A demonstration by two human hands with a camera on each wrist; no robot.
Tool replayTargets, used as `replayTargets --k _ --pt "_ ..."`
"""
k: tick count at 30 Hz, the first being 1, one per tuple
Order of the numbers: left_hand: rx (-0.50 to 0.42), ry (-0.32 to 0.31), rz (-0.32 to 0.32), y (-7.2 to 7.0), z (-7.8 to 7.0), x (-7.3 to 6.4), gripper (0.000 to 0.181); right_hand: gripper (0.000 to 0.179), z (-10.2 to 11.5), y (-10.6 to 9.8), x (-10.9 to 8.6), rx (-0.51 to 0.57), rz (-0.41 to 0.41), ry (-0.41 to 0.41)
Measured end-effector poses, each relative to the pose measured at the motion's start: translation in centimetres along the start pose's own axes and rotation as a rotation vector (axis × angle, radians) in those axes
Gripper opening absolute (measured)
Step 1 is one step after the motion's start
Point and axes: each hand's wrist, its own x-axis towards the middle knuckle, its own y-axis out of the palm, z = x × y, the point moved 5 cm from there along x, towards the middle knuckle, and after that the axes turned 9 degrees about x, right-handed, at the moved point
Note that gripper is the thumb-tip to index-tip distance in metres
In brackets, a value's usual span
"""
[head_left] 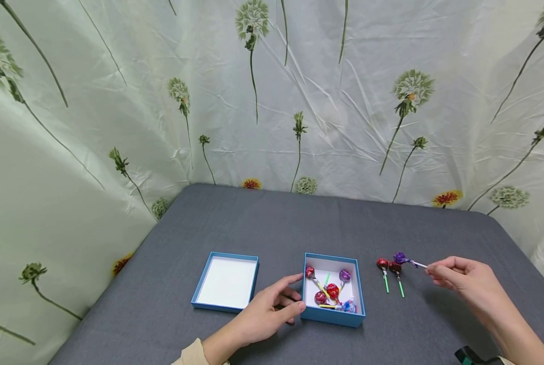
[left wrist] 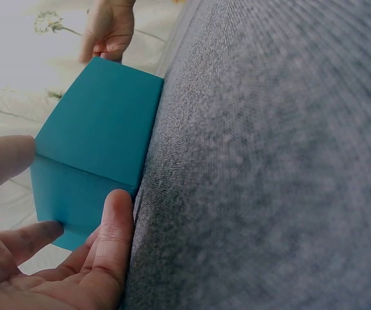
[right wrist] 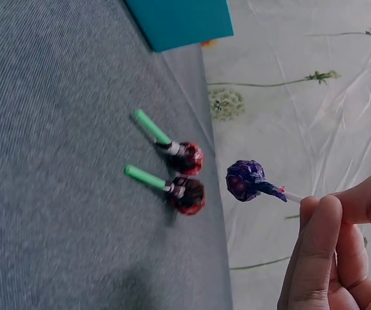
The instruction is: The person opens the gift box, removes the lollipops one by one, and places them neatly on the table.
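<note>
Lollipop (head_left: 400, 258) in purple wrap is hanging above the table (head_left: 262, 223), right of the blue box (head_left: 333, 317); right hand (head_left: 470, 281) is pinching its white stick (head_left: 419, 264). Left hand (head_left: 269, 309) is touching the box's left side with fingertips, fingers spread apart. Several wrapped lollipops (head_left: 333, 290) are lying inside the box. Two green-stick lollipops (head_left: 383, 263) are lying on the table between box and right hand. Blue-rimmed lid (head_left: 226, 281) is sitting left of the box.
</note>
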Motion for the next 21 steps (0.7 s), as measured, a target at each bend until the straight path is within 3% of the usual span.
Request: replayTargets --k 10,17,21 --pt "-0.003 0.004 0.004 0.0 -0.1 0.0 0.057 0.025 -1.4 -1.0 0.2 0.052 -0.045 0.038" --pt "-0.005 0.004 0.003 -0.1 -0.2 0.0 0.057 0.026 -2.2 -0.7 0.1 -0.059 -0.086 0.063" --pt "-0.009 0.004 0.002 -0.1 -0.2 -0.1 0.057 0.024 -2.6 -0.3 0.0 -0.049 -0.086 0.067"
